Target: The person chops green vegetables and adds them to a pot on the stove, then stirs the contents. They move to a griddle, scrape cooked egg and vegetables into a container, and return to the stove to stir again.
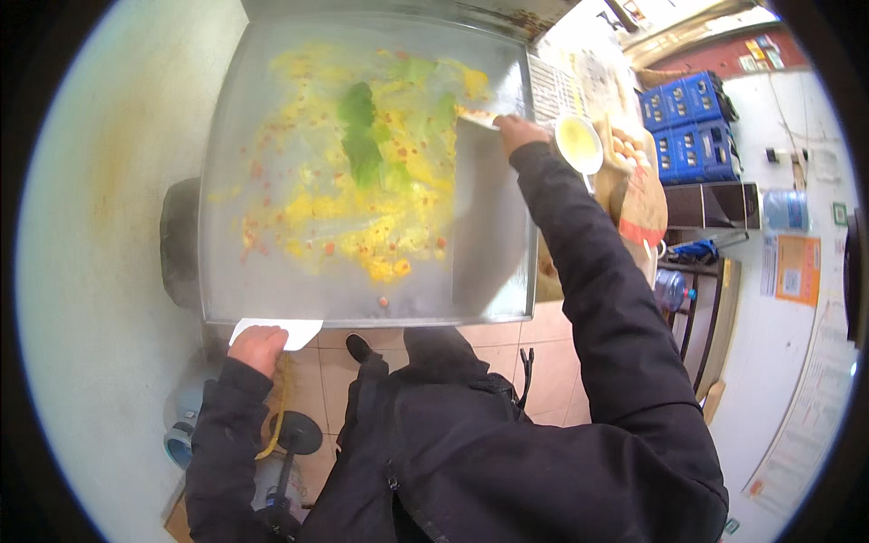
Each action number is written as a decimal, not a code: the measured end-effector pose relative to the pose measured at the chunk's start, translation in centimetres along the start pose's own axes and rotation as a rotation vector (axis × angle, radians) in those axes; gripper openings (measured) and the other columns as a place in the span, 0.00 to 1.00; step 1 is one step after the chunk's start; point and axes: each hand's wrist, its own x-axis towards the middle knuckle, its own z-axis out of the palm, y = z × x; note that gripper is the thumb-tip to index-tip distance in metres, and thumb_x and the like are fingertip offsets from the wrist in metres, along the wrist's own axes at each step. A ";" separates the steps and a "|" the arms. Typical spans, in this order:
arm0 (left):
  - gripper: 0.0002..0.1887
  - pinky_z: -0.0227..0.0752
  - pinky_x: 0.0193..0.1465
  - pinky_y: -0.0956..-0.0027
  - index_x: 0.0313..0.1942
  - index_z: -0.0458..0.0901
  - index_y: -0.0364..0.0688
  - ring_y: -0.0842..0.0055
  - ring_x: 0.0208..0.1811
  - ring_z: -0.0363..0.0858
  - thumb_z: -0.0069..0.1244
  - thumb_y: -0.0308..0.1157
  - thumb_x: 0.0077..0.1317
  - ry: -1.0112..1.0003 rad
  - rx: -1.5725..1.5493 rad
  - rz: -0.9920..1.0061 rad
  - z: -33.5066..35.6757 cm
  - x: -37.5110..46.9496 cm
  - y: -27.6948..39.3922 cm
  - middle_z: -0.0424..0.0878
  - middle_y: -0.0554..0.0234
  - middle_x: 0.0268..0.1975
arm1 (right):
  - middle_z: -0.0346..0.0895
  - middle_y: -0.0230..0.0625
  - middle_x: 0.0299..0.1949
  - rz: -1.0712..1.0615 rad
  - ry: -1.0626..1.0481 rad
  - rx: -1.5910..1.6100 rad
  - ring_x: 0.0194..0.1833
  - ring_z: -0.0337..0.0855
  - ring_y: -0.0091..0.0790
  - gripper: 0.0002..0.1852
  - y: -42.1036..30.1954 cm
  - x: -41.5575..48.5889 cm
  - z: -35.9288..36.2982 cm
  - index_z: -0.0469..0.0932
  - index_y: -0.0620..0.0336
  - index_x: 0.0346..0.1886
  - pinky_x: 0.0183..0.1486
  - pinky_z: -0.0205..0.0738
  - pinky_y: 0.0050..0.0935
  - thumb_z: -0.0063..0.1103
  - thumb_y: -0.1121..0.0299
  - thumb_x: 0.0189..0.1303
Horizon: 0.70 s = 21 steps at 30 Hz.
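Observation:
Spread thin over a large flat metal griddle (490, 265) is yellow egg (322, 212) dotted with small red pieces. Green leaves (361, 136) lie near the middle of the egg. My right hand (523, 134) grips a pale flat scraper (479, 120) at the egg's right edge, with bits of food along the scraper. At the griddle's front left rim, my left hand (258, 349) holds a white flat scraper (305, 334), which carries no visible food. Part of the griddle surface looks hazy.
Right of the griddle stand a white handled bowl of yellow liquid (578, 142) and several eggs (628, 146) beside a paper sack (645, 197). Blue bottle crates (692, 149) are stacked farther right. A wall (115, 224) borders the left; a yellow hose (280, 414) hangs below.

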 end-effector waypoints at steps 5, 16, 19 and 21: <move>0.05 0.64 0.37 0.61 0.25 0.71 0.38 0.61 0.32 0.72 0.45 0.23 0.44 0.015 0.031 -0.036 -1.0 0.5 1.1 0.75 0.55 0.28 | 0.76 0.42 0.40 -0.278 -0.310 -0.176 0.39 0.78 0.42 0.23 5.2 15.0 -4.2 0.74 0.53 0.44 0.40 0.72 0.36 0.56 0.52 0.45; 0.10 0.68 0.41 0.61 0.35 0.78 0.41 0.59 0.37 0.75 0.43 0.27 0.53 -0.187 0.113 -0.130 1.8 -1.2 -1.2 0.79 0.54 0.34 | 0.77 0.46 0.32 -0.466 -0.764 0.531 0.36 0.76 0.46 0.18 -7.3 -8.8 -9.9 0.77 0.56 0.39 0.41 0.69 0.36 0.59 0.60 0.43; 0.09 0.68 0.38 0.60 0.35 0.76 0.42 0.57 0.38 0.74 0.42 0.27 0.54 -0.125 0.116 -0.099 2.3 -1.2 -1.6 0.77 0.53 0.34 | 0.77 0.45 0.30 -0.382 -0.812 0.636 0.34 0.76 0.46 0.17 -13.2 -14.1 -10.0 0.77 0.57 0.38 0.39 0.69 0.37 0.60 0.62 0.42; 0.11 0.68 0.39 0.61 0.36 0.75 0.42 0.56 0.39 0.73 0.42 0.22 0.51 -0.149 0.174 -0.112 2.5 -1.1 -1.7 0.76 0.53 0.35 | 0.77 0.45 0.30 -0.385 -0.742 0.532 0.34 0.76 0.47 0.15 -16.2 -15.7 -10.4 0.76 0.57 0.37 0.38 0.69 0.38 0.57 0.65 0.44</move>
